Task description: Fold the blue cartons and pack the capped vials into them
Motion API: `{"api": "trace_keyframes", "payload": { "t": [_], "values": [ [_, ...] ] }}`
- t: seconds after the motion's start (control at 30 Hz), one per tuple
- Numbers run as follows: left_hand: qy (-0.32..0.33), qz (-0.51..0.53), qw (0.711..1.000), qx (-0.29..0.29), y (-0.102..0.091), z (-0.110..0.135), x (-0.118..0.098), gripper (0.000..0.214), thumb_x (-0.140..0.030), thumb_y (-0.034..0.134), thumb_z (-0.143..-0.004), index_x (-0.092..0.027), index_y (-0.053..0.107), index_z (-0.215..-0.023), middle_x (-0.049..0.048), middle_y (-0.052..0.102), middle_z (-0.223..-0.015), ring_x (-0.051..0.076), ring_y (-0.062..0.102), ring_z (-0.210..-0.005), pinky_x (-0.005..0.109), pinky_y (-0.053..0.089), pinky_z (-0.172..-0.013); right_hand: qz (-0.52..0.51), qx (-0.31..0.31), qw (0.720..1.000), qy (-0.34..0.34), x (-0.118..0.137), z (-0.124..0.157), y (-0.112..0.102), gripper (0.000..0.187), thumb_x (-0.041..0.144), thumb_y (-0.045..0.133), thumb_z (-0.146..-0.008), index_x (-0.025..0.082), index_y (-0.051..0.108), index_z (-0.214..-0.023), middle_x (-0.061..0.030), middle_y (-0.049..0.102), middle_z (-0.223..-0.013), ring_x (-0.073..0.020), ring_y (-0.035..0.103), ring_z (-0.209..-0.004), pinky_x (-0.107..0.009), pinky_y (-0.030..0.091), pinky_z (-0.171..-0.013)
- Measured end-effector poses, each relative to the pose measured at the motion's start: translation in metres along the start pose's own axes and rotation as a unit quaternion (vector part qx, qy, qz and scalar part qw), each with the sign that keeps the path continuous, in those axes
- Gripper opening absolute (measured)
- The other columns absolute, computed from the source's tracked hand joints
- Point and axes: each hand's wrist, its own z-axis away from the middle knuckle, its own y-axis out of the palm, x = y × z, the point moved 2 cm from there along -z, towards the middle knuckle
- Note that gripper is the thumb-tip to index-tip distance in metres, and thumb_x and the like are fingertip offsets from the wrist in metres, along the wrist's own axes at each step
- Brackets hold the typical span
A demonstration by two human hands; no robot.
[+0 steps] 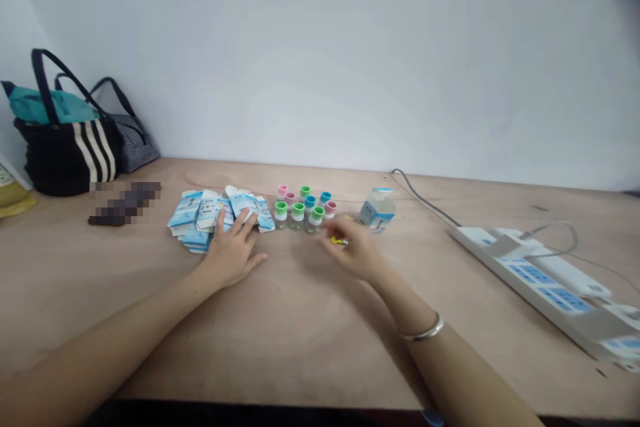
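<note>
My left hand lies with fingers spread on the front edge of a pile of flat blue-and-white cartons. To its right, several small clear bottles with green, pink and blue tops stand in a close group. My right hand hovers in front of the group's right side, its fingers curled and slightly blurred. A small yellow piece with a silvery end shows between those fingers; its exact kind is unclear. Behind that hand, an opened-out blue-and-white box with a see-through part stands upright.
A long white power strip with plugs and a grey cable runs along the right side. A black bag with white stripes and a striped bag stand at the back left. A dark, pixelated object lies before them.
</note>
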Motion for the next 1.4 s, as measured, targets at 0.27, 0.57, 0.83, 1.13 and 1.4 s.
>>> {"api": "trace_keyframes", "payload": {
  "t": [0.27,0.57,0.83,1.13,1.4],
  "values": [
    [0.029,0.032,0.999,0.025,-0.003,-0.015,0.003,0.044,-0.037,0.061,-0.077,-0.02,0.059,-0.118,0.0132,0.053,-0.133,0.036,0.039,-0.129,0.064,0.0,-0.109,-0.077,0.235,0.961,-0.125,0.039,0.015,0.043,0.026,0.031,0.062,-0.079,0.018,0.062,-0.102,-0.0086,0.063,-0.096,-0.019,0.06,-0.085,-0.031,0.049,-0.077],
    [-0.033,0.133,0.945,-0.296,-0.044,-0.003,0.019,0.025,-0.027,0.065,-0.076,-0.021,0.064,-0.1,0.0072,0.065,-0.115,0.023,0.061,-0.107,0.044,0.041,-0.103,-0.067,0.143,0.984,-0.084,0.03,0.015,0.039,0.038,0.031,0.06,-0.08,0.018,0.053,-0.115,-0.012,0.058,-0.108,-0.0238,0.057,-0.098,-0.038,0.047,-0.085],
    [-0.314,0.539,0.747,-0.23,-0.028,0.003,-0.011,0.041,-0.043,0.072,-0.067,-0.016,0.065,-0.097,0.0067,0.063,-0.106,0.017,0.067,-0.081,0.031,0.057,-0.073,-0.013,-0.038,0.997,-0.066,0.032,0.016,0.031,0.098,0.055,0.073,-0.061,0.019,0.025,-0.14,-0.0173,0.04,-0.134,-0.0345,0.039,-0.123,-0.05,0.035,-0.101],
    [-0.387,0.632,0.667,-0.074,0.011,0.022,-0.021,0.031,-0.039,0.07,-0.069,-0.014,0.063,-0.086,0.0057,0.067,-0.091,0.019,0.065,-0.088,0.036,0.052,-0.084,-0.079,0.105,0.991,-0.037,0.033,0.014,0.031,0.074,0.028,0.068,-0.067,0.017,0.037,-0.133,-0.0127,0.059,-0.12,-0.0283,0.056,-0.107,-0.045,0.042,-0.093],
    [-0.162,0.391,0.903,-0.066,-0.006,0.021,-0.02,0.049,-0.019,0.066,-0.068,-0.023,0.05,-0.114,0.0055,0.058,-0.117,0.023,0.055,-0.11,0.038,0.044,-0.096,-0.147,0.153,0.976,-0.036,0.034,0.006,0.009,0.055,0.018,0.066,-0.067,0.02,0.056,-0.122,-0.0063,0.064,-0.117,-0.0247,0.06,-0.101,-0.036,0.046,-0.087]
  ]
}}
